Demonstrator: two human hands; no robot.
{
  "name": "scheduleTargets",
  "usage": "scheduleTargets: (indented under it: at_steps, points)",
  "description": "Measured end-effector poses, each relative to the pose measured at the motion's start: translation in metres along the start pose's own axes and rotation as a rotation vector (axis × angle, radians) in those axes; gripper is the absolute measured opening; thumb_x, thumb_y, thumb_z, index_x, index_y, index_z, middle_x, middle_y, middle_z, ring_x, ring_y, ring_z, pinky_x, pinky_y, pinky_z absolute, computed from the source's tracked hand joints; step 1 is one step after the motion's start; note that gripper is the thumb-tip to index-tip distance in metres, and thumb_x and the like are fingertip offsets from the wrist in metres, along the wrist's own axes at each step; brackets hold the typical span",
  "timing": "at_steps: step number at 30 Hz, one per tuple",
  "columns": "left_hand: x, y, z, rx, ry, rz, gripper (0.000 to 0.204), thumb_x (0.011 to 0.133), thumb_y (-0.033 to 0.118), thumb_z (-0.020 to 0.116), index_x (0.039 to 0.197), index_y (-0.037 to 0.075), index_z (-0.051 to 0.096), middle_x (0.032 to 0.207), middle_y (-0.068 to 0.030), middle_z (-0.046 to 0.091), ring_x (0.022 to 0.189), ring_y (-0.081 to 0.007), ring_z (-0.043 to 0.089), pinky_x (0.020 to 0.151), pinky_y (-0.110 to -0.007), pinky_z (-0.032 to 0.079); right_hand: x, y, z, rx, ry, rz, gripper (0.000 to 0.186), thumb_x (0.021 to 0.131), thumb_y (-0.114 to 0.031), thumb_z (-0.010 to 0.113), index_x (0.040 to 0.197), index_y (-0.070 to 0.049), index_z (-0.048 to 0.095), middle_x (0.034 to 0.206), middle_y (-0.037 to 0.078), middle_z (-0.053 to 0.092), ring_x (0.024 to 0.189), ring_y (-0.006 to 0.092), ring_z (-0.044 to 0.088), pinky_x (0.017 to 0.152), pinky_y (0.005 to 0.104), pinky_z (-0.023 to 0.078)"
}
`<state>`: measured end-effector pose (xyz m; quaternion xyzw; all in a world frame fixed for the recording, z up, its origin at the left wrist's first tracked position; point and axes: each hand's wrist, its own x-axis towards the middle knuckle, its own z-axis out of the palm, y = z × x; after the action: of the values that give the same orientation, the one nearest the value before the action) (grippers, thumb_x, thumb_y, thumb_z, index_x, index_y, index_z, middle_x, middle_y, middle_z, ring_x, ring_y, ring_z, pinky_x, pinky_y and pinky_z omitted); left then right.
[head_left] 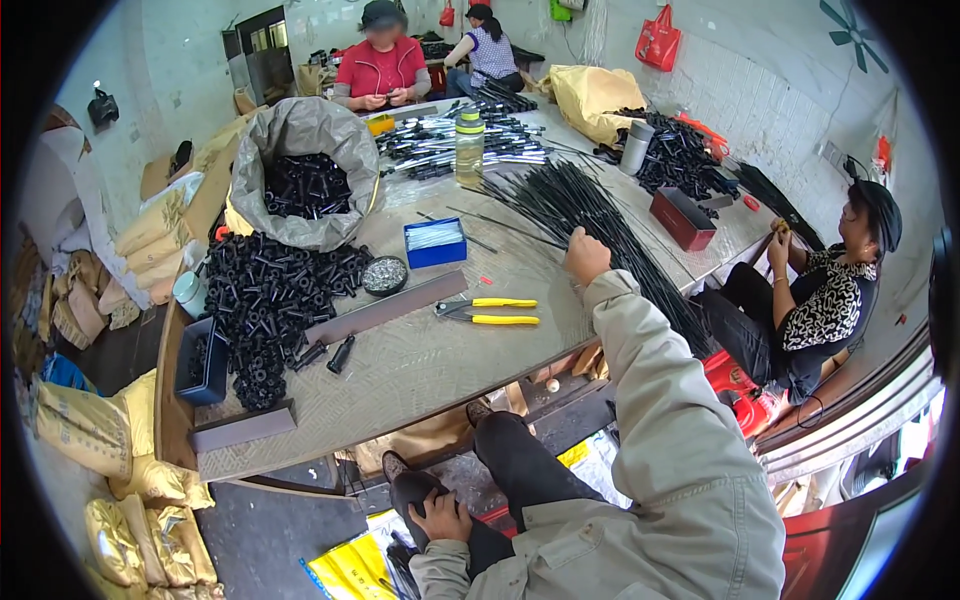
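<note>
My right hand [587, 256] reaches across the table and is closed at the left side of a bundle of long thin black rods [590, 205]. One thin black rod [510, 228] runs leftward from its fingers. My left hand [442, 517] lies on my knee with its fingers spread, holding nothing. Between my arm and the heap of black plastic parts [270, 290] are pliers with yellow handles [505, 303]. A blue box of thin pale pins [435, 242] and a dark bowl of small shiny pieces [385, 275] sit beyond the pliers.
An open grey sack [245, 190] of black parts stands behind the heap. A bottle [469, 150], a grey tumbler [636, 148] and a dark red box [683, 220] stand farther back. One person [825, 290] sits at right; others work at the far end.
</note>
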<state>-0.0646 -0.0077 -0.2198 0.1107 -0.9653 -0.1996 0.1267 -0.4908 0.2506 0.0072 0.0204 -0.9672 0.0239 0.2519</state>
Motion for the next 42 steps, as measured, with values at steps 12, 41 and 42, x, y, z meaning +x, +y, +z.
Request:
scheduleTargets:
  at_steps: [12, 41, 42]
  points:
    - [0.003, 0.006, -0.004, -0.029, 0.01, -0.011, 0.026, 0.067, 0.026, 0.066, 0.09, 0.014, 0.068, 0.094, -0.0028, 0.065, 0.111, -0.0195, 0.051, 0.101, -0.064, 0.017, 0.084, -0.016, -0.115, 0.724, -0.204, 0.122, 0.016, 0.084, -0.013, 0.053, 0.09, 0.002, 0.057, 0.066, 0.015, 0.063, 0.05, 0.0222, 0.063, 0.045, 0.0346, 0.049]
    - [0.081, 0.085, -0.11, -0.644, 0.037, 0.179, 0.018, 0.084, 0.01, 0.061, 0.1, 0.003, 0.065, 0.089, -0.0151, 0.065, 0.079, -0.0275, 0.064, 0.073, -0.035, 0.049, 0.083, -0.106, -0.151, 0.832, 0.188, -0.481, 0.02, 0.083, -0.017, 0.061, 0.091, 0.002, 0.058, 0.074, 0.023, 0.06, 0.065, 0.0368, 0.058, 0.06, 0.0392, 0.044]
    - [0.1, 0.107, -0.132, -0.661, 0.008, 0.257, 0.02, 0.086, 0.008, 0.06, 0.105, 0.002, 0.064, 0.09, -0.0151, 0.065, 0.08, -0.0262, 0.065, 0.069, -0.033, 0.05, 0.077, -0.111, -0.165, 0.792, 0.162, -0.538, 0.021, 0.082, -0.018, 0.062, 0.09, 0.002, 0.06, 0.075, 0.023, 0.06, 0.067, 0.0381, 0.059, 0.061, 0.04, 0.044]
